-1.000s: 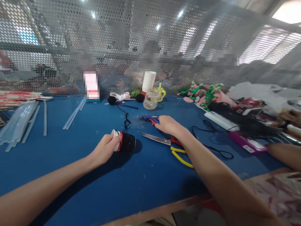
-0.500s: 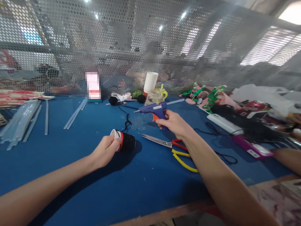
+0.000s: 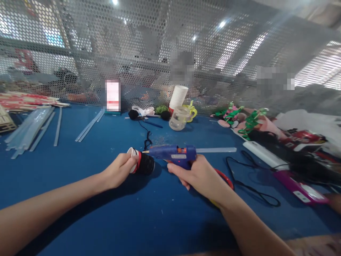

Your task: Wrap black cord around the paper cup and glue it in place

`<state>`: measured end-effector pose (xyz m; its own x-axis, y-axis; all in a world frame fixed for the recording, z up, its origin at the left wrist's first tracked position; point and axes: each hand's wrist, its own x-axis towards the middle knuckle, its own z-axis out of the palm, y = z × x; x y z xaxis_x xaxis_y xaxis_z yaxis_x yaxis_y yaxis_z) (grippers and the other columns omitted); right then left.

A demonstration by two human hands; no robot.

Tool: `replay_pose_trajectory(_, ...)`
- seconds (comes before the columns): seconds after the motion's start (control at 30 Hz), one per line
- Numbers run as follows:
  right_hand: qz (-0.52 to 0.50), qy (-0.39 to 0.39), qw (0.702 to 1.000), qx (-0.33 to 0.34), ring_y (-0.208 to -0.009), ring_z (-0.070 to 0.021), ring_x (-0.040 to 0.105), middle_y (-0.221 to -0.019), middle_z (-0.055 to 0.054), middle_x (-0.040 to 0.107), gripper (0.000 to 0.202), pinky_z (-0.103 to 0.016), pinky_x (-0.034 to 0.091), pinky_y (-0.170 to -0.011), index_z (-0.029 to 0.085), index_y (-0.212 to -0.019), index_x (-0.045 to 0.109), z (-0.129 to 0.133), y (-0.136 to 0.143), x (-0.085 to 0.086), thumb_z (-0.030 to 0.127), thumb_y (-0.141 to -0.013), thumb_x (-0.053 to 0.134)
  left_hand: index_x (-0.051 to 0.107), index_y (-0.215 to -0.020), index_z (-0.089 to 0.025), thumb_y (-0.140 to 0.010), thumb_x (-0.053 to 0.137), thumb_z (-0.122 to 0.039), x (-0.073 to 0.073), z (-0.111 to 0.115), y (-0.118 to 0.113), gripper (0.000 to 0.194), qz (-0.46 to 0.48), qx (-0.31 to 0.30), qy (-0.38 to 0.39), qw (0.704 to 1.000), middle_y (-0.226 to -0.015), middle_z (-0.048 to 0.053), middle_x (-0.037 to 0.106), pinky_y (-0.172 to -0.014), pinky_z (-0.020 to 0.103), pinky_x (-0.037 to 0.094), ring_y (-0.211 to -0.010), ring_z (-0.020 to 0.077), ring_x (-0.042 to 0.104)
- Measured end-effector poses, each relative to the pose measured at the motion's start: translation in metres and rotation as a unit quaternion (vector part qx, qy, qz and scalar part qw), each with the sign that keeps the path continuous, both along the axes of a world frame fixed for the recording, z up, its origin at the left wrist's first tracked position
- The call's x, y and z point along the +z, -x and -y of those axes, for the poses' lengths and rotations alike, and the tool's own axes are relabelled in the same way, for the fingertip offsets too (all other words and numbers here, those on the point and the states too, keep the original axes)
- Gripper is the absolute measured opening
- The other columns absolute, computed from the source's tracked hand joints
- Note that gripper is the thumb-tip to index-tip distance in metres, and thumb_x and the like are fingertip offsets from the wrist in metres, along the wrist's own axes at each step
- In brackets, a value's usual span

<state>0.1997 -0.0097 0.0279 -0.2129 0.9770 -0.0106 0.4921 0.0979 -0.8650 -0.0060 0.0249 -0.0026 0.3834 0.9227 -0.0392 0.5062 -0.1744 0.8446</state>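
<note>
My left hand (image 3: 119,170) is closed round the white rim end of a paper cup (image 3: 146,164), which lies on its side, wrapped in black yarn with a red band. In my right hand (image 3: 195,176) is a blue hot glue gun (image 3: 173,153), a clear glue stick (image 3: 217,150) jutting from its back. The gun's nozzle tip is at the red band of the cup; whether it touches I cannot tell. Black yarn (image 3: 147,137) runs from behind the cup to a black ball (image 3: 133,114). Scissors with red and yellow handles (image 3: 225,177) lie mostly hidden under my right arm.
Loose glue sticks (image 3: 29,128) and red-and-white sticks (image 3: 29,99) lie at left. Along the back stand a phone (image 3: 112,96), stacked paper cups (image 3: 179,96) and a clear jar (image 3: 178,119). A power strip (image 3: 301,186), a black cord (image 3: 250,190) and craft flowers (image 3: 253,122) are at right.
My right hand has brought the glue gun down and toward me, its nozzle now at the cup. The scissors have become mostly covered. My left hand keeps its hold.
</note>
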Motion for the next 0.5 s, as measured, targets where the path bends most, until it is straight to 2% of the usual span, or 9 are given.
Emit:
replay_pose_trajectory(0.23, 0.083, -0.034, 0.996, -0.008, -0.033, -0.0085, 0.043, -0.036, 0.005, 0.043, 0.024, -0.02, 0.037, -0.037, 0.017, -0.052, 0.045, 0.0056, 0.0083, 0.0041, 0.032, -0.072, 0.049, 0.037, -0.054, -0.016, -0.078, 0.025, -0.036, -0.0009, 0.0004, -0.0002, 0.033, 0.002, 0.006, 0.002, 1.0, -0.051, -0.004, 0.029, -0.047, 0.023, 0.024, -0.049, 0.0092, 0.028)
replay_pose_trajectory(0.5, 0.172, -0.075, 0.982, -0.015, -0.039, -0.0101, 0.044, -0.039, 0.004, 0.046, 0.023, -0.022, 0.038, -0.043, 0.018, -0.053, 0.046, 0.009, 0.0098, 0.0024, 0.031, -0.072, 0.047, 0.038, -0.055, -0.016, -0.077, 0.027, -0.034, -0.0009, -0.0009, -0.0015, 0.03, 0.013, 0.012, 0.015, 1.0, -0.051, -0.004, 0.03, -0.047, 0.023, 0.024, -0.049, 0.0091, 0.028)
